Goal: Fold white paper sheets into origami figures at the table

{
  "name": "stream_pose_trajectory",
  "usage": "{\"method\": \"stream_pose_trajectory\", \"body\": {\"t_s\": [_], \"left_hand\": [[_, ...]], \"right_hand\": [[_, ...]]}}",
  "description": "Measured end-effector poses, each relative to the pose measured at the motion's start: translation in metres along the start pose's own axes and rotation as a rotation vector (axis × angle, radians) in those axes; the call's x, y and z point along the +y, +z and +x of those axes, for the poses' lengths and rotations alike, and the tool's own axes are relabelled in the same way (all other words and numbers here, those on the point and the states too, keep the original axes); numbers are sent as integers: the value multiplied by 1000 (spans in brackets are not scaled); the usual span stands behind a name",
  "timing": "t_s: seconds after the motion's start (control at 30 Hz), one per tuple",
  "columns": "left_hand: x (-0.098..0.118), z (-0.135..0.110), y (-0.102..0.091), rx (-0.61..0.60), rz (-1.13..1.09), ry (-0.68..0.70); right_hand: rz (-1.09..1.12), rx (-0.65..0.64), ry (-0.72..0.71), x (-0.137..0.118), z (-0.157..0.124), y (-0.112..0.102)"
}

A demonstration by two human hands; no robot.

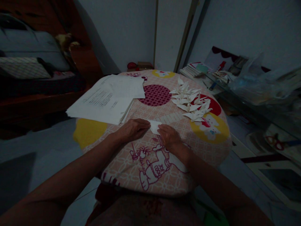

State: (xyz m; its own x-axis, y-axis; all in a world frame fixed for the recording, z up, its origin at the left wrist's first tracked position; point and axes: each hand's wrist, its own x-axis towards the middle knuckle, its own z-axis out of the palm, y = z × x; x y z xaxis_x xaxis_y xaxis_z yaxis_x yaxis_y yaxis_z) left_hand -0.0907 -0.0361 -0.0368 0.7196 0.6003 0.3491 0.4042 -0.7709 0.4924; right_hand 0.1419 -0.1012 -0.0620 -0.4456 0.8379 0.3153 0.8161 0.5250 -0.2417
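A small folded piece of white paper (154, 126) lies between my two hands near the middle of the round table. My left hand (135, 129) pinches its left edge, fingers closed together. On the opposite side, my right hand (168, 135) grips the lower right part, its fingers partly hiding the paper. Beyond my left hand rests a thick stack of printed sheets (101, 100), with smaller white sheets on top. Several folded white paper cranes (191, 100) sit in a cluster on the table's far right.
A patterned cloth (150, 172) covers the table. Glass shelving (249, 103) with plastic bags (263, 83) and papers stands close on the right. At the left is a wooden bench (87, 66) holding a pale bag (44, 47). A wall and door frame rise behind.
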Motion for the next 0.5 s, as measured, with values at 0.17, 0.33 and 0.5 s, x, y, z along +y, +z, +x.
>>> {"method": "stream_pose_trajectory", "body": {"t_s": [0.17, 0.33, 0.5], "left_hand": [[-2, 0, -9, 7, -56, -37], [-3, -2, -11, 40, 10, -103], [-3, -3, -11, 66, 70, -167]], "right_hand": [[-7, -25, -9, -2, 1, -3], [20, 8, -22, -4, 1, -2], [20, -6, -46, -6, 3, -2]]}}
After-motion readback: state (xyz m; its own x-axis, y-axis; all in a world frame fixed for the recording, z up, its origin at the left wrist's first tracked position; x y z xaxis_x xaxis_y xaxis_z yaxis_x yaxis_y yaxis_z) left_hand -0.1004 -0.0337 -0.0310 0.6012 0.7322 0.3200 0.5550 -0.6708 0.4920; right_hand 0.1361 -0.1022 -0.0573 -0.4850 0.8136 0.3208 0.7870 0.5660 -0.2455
